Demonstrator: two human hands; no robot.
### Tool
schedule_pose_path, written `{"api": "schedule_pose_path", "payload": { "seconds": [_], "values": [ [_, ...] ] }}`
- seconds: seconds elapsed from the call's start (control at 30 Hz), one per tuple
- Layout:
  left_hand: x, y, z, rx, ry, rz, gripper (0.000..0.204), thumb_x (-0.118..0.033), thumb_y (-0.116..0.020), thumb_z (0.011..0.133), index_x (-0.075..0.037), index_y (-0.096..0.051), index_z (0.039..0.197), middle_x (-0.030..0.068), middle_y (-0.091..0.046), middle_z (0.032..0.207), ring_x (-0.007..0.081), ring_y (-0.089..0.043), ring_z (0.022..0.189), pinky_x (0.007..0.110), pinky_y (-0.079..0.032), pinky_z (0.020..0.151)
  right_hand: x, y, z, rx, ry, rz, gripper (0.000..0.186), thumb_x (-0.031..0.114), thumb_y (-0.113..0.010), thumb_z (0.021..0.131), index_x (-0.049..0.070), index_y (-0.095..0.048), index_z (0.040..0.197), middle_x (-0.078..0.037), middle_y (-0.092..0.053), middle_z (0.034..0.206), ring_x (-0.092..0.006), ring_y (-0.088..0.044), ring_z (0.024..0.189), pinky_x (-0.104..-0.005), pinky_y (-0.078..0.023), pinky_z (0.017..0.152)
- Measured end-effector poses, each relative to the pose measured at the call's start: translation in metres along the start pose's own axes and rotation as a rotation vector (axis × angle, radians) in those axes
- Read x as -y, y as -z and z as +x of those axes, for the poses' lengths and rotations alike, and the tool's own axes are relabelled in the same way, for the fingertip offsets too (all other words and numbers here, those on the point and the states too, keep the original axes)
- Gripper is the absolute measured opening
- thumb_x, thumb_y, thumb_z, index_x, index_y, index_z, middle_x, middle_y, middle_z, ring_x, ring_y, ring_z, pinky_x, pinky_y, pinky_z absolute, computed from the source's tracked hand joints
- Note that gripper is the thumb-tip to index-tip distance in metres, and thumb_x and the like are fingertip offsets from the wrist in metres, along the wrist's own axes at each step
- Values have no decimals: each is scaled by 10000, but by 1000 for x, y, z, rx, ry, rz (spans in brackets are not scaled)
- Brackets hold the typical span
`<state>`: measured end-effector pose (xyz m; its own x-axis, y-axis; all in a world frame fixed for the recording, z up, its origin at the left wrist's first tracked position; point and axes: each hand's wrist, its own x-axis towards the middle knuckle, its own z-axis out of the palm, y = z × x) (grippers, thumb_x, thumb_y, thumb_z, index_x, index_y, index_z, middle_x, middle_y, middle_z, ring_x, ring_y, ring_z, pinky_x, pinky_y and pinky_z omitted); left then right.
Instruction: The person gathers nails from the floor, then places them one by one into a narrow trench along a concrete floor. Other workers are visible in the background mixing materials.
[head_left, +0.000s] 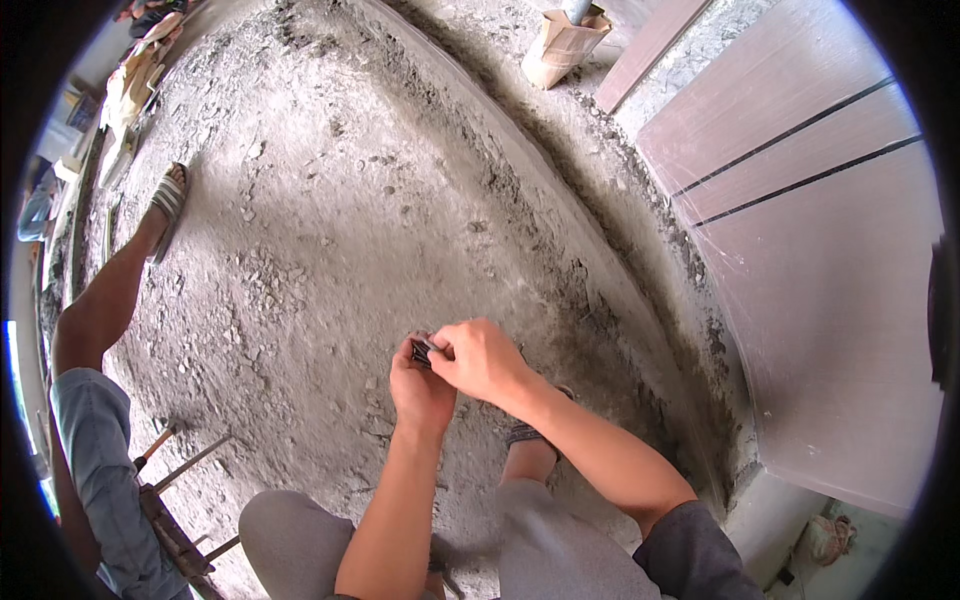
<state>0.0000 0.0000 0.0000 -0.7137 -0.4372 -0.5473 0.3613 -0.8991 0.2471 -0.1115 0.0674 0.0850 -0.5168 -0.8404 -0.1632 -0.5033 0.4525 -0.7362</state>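
Observation:
In the middle of the lower view, my left hand (416,393) is cupped around a small bunch of dark, thin metal pieces (423,353), which look like nails or screws; they are too small to tell. My right hand (476,358) is over it from the right, thumb and fingertips pinched on the pieces at the top of that bunch. Both hands are above a rough, dusty concrete floor (290,300), over my grey-clad knees.
Another person's sandalled leg (105,305) stretches along the left. Below it lie a hammer (160,443) and metal rods (195,465). A shallow channel (600,235) runs diagonally. Large grey-pink panels (820,320) stand right; a paper sack (555,50) is behind. Other people and materials appear top left.

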Motion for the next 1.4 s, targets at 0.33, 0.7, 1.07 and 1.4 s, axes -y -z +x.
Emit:
{"api": "schedule_pose_path", "payload": {
  "seconds": [0.33, 0.7, 1.07, 1.4],
  "values": [
    [-15, -40, -13, -125, -24, 78, 260, -308, -383, 1026, -95, -527, 1062, 30, -556, 863, 174, -550, 763, 354, -480, 720, 27, 39, 1, 24, -36, 217, 189, 182, -637, 816, 5, -702, 837, -215, -644, 698, -332, -678, 687, -403, -526, 619],
    [-19, -11, -14, -261, 118, 582, 146, -213, -479, 998, -85, -549, 998, 33, -527, 828, 152, -518, 642, 339, -458, 575, -83, 11, -83, 37, 93, -223, 269, 145, -741, 751, 64, -661, 994, -62, -619, 1026, -269, -619, 934, -374, -515, 790],
    [-15, -28, -13, -65, 101, 619, 217, -255, -497, 996, -55, -579, 1000, 37, -566, 831, 156, -545, 691, 315, -467, 629, -70, 38, -75, -189, -174, 359, 223, 186, -695, 868, -35, -670, 887, -104, -667, 667, -123, -634, 567, -263, -489, 535],
    [3, -62, -16, -41, 286, 546, 274, -331, -506, 997, -71, -548, 921, 10, -509, 733, 119, -459, 573, 275, -389, 519, -42, 67, -27, -248, -256, 296, 261, 230, -686, 861, -31, -680, 875, -108, -687, 702, -147, -663, 629, -285, -525, 600]
  ]
}}
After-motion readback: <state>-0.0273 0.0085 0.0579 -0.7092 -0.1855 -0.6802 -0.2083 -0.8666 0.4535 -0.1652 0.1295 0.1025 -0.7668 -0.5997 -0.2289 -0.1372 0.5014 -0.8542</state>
